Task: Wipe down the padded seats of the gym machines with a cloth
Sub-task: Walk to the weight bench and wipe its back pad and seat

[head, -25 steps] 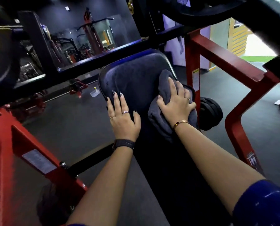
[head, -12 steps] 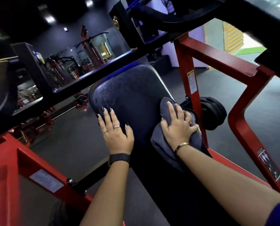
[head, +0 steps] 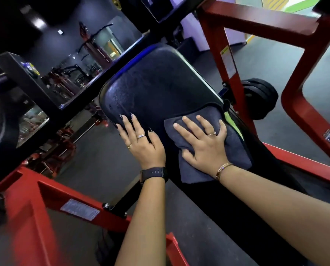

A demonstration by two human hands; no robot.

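A black padded seat (head: 156, 83) of a red-framed gym machine fills the middle of the head view, sloping away from me. A dark grey cloth (head: 235, 146) lies on the pad's right side. My right hand (head: 202, 141) is spread flat on top of the cloth, pressing it against the pad. My left hand (head: 141, 143) rests flat on the pad's left edge, fingers apart, holding nothing. Part of the cloth is hidden under my right palm.
Red frame beams (head: 256, 22) cross above and to the right, and another red beam (head: 45, 191) runs at lower left. Black weight plates (head: 260, 96) sit on a peg right of the pad. A black bar (head: 83, 96) crosses behind the pad. Dark floor lies around.
My right hand has slid the cloth down the pad toward me and now lies flatter on it. The left hand stays on the pad's left edge. The camera has tilted.
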